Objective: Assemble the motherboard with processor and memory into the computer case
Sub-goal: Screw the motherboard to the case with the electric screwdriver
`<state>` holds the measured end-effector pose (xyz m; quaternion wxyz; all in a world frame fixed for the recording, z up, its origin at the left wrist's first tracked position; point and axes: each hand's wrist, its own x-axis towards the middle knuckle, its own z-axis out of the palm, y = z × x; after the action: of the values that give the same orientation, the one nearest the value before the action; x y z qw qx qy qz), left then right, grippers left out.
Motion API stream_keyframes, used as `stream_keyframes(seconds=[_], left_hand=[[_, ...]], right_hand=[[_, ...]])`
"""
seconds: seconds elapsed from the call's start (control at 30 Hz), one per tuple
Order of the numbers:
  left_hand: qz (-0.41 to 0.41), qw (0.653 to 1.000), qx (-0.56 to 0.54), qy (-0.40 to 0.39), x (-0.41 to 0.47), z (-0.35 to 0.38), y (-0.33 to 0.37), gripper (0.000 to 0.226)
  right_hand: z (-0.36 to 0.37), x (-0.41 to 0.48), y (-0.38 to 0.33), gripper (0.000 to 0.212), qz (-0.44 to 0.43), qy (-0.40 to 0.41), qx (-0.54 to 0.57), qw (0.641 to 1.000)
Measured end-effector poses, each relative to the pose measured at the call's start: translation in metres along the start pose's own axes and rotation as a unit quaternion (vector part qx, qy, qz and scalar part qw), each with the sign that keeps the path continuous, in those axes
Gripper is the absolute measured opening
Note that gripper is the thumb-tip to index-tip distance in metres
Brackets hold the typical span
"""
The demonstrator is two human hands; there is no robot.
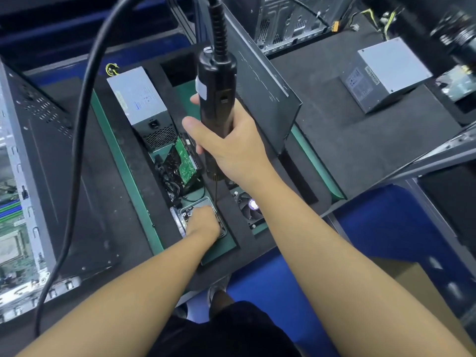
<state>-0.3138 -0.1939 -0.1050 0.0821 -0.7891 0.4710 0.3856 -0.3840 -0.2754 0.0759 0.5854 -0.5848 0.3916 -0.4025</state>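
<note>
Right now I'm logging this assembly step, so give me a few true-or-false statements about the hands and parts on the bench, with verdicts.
1. The right hand grips the electric screwdriver. True.
2. The left hand rests on the cooling fan. False: it reaches into the screw tray beside the fan.
3. A power supply lies just beyond the hard drive. True.
4. The screwdriver is cordless. False: a black cable leaves its top.
</note>
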Motion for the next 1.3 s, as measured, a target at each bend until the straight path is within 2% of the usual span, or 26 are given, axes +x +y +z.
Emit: stream_keyframes(seconds=[0.13,0.4,0.47,0.57,0.67,0.93,1.07,1.23,1.3], left_hand=[[-0.015,0.996,-0.073,0.039,-0.001,0.009,-0.008,0.016],[-0.003,0.995,-0.063,0.072,-0.001,0.018,-0.007,0.018],[0.005,0.993,-0.095,0.069,0.000,0.017,-0.008,0.009],[0.015,0.981,-0.178,0.078,0.000,0.010,-0.008,0.011],[0.024,0.964,-0.240,0.108,-0.009,0.001,-0.007,0.002],[0.037,0.936,-0.332,0.112,-0.038,-0.029,-0.005,0.015],[0.060,0.926,-0.357,0.104,-0.046,-0.041,-0.013,0.015],[0.094,0.876,-0.452,0.141,-0.059,-0.061,-0.024,0.011],[0.105,0.852,-0.486,0.165,-0.063,-0.073,-0.028,0.011]], right_hand=[[-0.002,-0.002,0.004,0.030,0.004,0.007,-0.004,1.000],[-0.003,-0.009,0.008,0.035,0.018,0.000,-0.010,1.000],[-0.002,-0.010,0.005,0.035,0.017,0.000,-0.012,1.000],[0.002,-0.007,-0.005,0.028,0.004,-0.009,-0.018,1.000],[0.011,-0.001,-0.020,0.026,-0.014,-0.015,-0.038,0.999],[0.036,0.003,-0.066,0.020,-0.058,-0.041,-0.098,0.993],[0.049,-0.002,-0.079,0.029,-0.074,-0.046,-0.102,0.991],[0.069,-0.010,-0.097,0.019,-0.087,-0.037,-0.098,0.991],[0.079,-0.011,-0.106,0.024,-0.099,-0.032,-0.096,0.990]])
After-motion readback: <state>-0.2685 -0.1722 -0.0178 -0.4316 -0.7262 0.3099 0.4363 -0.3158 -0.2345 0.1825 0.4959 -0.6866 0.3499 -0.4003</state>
